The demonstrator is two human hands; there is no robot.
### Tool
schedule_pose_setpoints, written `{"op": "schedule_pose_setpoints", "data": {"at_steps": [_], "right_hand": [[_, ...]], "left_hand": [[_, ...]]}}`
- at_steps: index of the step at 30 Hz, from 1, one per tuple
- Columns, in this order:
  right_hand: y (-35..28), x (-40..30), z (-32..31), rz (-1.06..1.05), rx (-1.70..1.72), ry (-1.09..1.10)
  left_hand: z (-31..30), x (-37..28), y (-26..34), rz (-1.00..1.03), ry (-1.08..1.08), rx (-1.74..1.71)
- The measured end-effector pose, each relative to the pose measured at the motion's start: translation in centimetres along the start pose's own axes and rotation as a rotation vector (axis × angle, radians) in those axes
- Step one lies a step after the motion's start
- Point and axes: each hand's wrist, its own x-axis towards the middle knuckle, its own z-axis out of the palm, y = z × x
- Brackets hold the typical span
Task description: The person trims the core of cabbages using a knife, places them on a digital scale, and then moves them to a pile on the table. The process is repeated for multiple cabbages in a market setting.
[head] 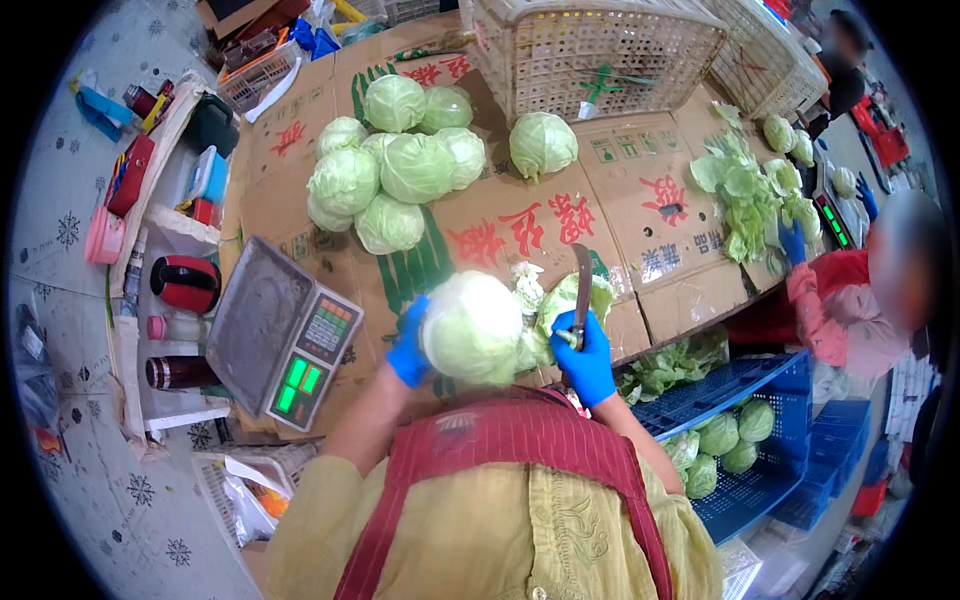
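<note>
My left hand point(409, 343), in a blue glove, grips a pale green cabbage point(472, 326) from its left side, over the near part of the table. In my blue-gloved right hand point(585, 358) is a knife point(582, 281), its curved dark blade pointing away from me. Beneath and beside the knife lies a loose cabbage leaf point(555, 300), with leaf trimmings point(528, 285) to its left. A pile of cabbages point(416, 169) sits farther off on the printed cardboard point(495, 225). One single cabbage point(543, 145) rests to the right of that pile.
A digital scale point(289, 337) with a lit display stands at left, beside a shelf point(176, 244) with a flask and boxes. White plastic crates point(600, 64) stand at the back. Blue crates point(784, 442) hold cabbages at lower right. A co-worker's gloved hand point(792, 241) touches leaves point(739, 187).
</note>
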Motion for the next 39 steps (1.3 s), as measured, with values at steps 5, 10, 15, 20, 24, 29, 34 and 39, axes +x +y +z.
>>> {"op": "schedule_pose_setpoints", "data": {"at_steps": [5,10,15,20,24,29,34,39], "right_hand": [[2.9,1.7,-1.0,-0.275,-0.231,0.213],[2.4,3.7,2.4,0.063,-0.123,-0.138],[6.5,4.0,3.8,-0.028,-0.039,-0.064],[3.3,1.3,2.2,-0.190,-0.746,-0.003],[3.8,-0.3,1.9,-0.209,-0.760,-0.234],[4.9,0.0,2.9,-0.111,-0.812,-0.184],[3.5,-0.1,2.9,-0.118,-0.837,-0.187],[3.7,1.7,3.0,-0.113,-0.899,-0.178]], "left_hand": [[-0.6,0.2,1.1,0.052,0.104,0.376],[-0.4,2.3,-0.2,0.249,0.088,1.069],[1.6,0.9,-3.0,0.485,0.210,1.470],[2.0,0.4,-4.3,0.522,0.265,1.511],[2.6,0.9,-4.1,0.533,0.259,1.577],[2.2,1.3,-4.2,0.542,0.273,1.549],[2.5,1.6,-3.7,0.554,0.263,1.589],[2.8,1.9,-3.5,0.528,0.283,1.563]]}}
